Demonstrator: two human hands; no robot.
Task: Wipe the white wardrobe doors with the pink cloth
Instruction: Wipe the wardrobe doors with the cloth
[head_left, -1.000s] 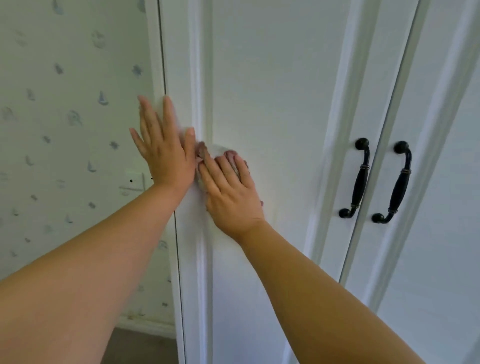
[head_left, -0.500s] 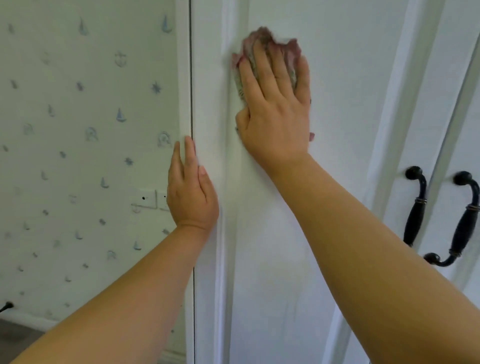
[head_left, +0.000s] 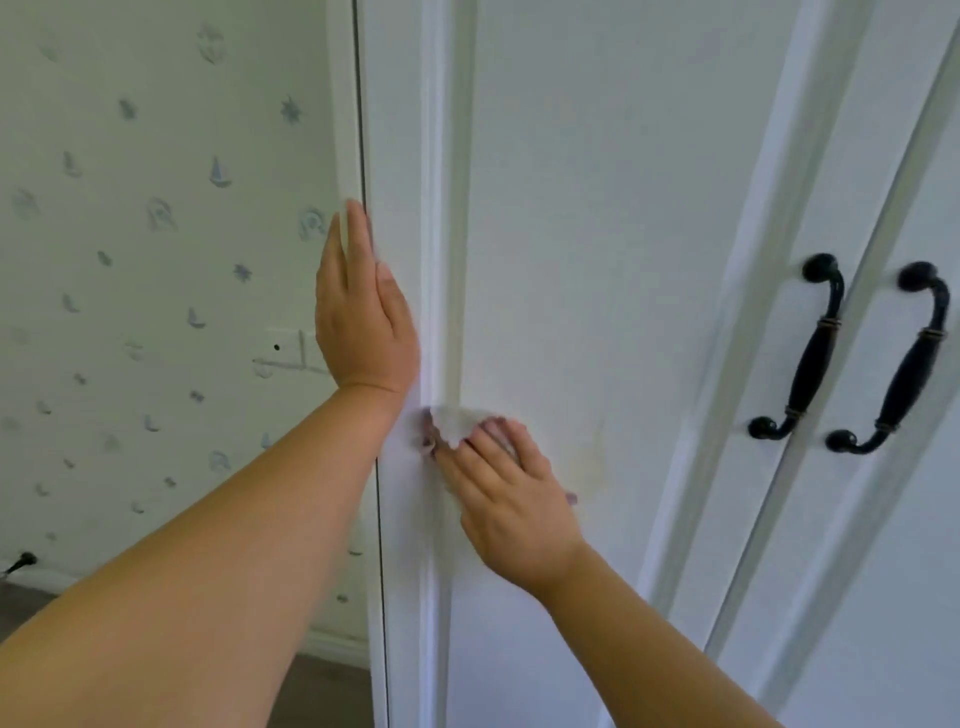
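Note:
A white wardrobe door (head_left: 597, 218) fills the middle of the head view, with a second door (head_left: 924, 597) to its right. My right hand (head_left: 511, 504) lies flat on the left door beside its raised moulding and presses the pink cloth (head_left: 451, 427) against the panel. Most of the cloth is under the hand; a pale bunched edge shows past the fingertips. My left hand (head_left: 361, 317) rests flat with straight fingers on the door's left edge, above the right hand.
Two black handles (head_left: 802, 353) (head_left: 901, 364) sit where the doors meet on the right. A patterned wall (head_left: 156, 260) with a switch plate (head_left: 285, 348) is to the left. Dark floor (head_left: 322, 691) and a skirting board show at the bottom left.
My right hand has swept the cloth down the door, from high on the panel to below my left hand. The left hand has stayed on the door's left edge.

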